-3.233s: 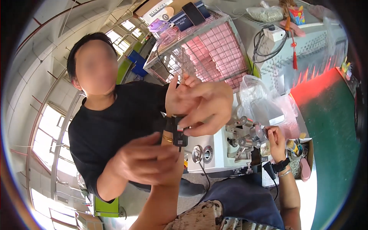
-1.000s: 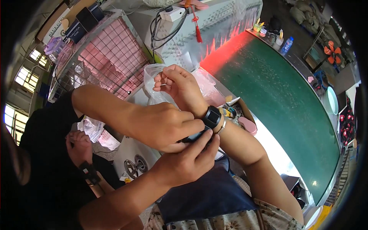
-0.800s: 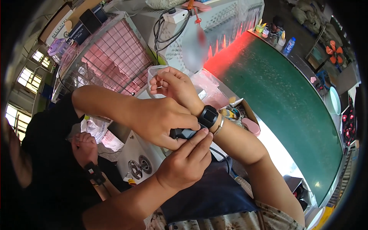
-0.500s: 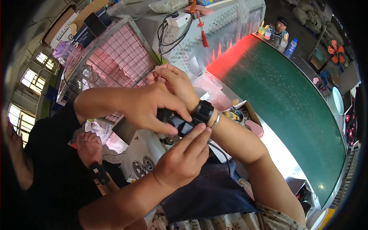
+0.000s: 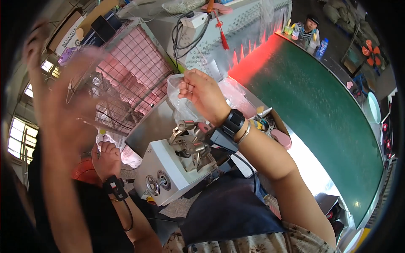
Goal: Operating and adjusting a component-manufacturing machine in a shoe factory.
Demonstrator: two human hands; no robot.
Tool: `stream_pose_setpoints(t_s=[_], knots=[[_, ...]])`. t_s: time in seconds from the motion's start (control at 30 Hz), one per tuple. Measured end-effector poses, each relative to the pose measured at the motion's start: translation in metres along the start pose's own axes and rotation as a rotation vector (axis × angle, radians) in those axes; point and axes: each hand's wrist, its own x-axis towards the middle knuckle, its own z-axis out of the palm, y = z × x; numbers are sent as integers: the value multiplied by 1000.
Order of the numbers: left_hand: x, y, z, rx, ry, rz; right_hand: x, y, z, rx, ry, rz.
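Observation:
My right hand is raised in the middle with its fingers curled in and nothing visible in them. Its wrist bears a black strap, a bracelet and a black box with a cable. A clear plastic bag lies just beside it. Palm up at the lower left, my left hand is empty, its fingers apart and slightly bent. A similar black device sits on that wrist. Between my arms stands a white machine with metal rollers and a handwheel.
A co-worker's blurred hands and black-clad arm fill the left. Behind stands a wire cage of pink pieces. A green conveyor belt curves along the right, with a box of tools beside it. A person stands beyond.
The co-worker's two hands have left my right wrist device and moved away to the left, uncovering the white machine. My right hand stays raised; my left hand has shifted slightly.

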Motion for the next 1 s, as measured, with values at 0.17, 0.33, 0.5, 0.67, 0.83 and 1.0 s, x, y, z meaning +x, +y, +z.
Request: stream_pose_setpoints(t_s=[0.17, 0.33, 0.5, 0.67, 0.83, 1.0], knots=[[16, 11, -62, 2, 7, -98, -38, -29, -49, -19, -59, -7], [33, -39, 3, 327, -15, -247, -117, -50, -110, -113, 248, 158], [12, -99, 59, 1390, -507, -243, -163, -55, -108, -371, 241, 215], [-16, -150, 78, 1112, -499, -725, -160, -71, -51, -370, -183, 81], [-48, -138, 75, 928, -477, -656, -151, -70, -3, -836, -325, 18], [-87, -101, 62, 1060, -414, -671, -173, -42, 37, -1119, -423, -189]])
